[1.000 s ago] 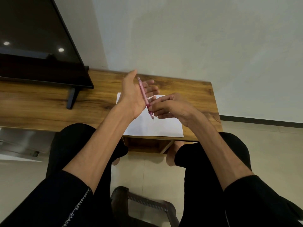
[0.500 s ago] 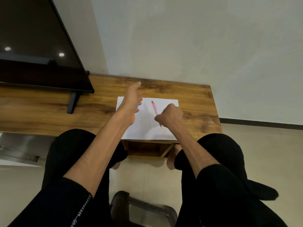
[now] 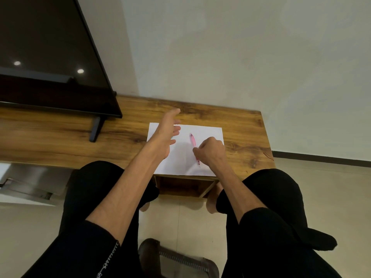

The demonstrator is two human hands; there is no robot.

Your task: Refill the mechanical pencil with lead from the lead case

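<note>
In the head view, the right hand (image 3: pixel 211 151) is now resting low over the paper (image 3: pixel 180 157) on the worktop (image 3: pixel 124 129), fisted around the pink pencil (image 3: pixel 193 141), whose tip is pointing down toward the sheet near its front edge and whose cap end is slanting up and away. A second ago both hands were raised together above the sheet, the pencil pinched between them; since then they are coming apart, the pencil travelling down with the right hand alone. The left hand (image 3: pixel 166 137) is hovering open, fingers spread and thumb up, gripping nothing, just beside the sheet's left part. Half a second ago a speck of blue was showing under its palm; now nothing blue is visible, and the lead case cannot be found anywhere in view, perhaps hidden behind that hand. Judging from this, the loading work up in the air seems finished, and the person is probably bringing the tip to the paper to click out or test the lead. Whether lead is showing at the tip is too small to tell.
</note>
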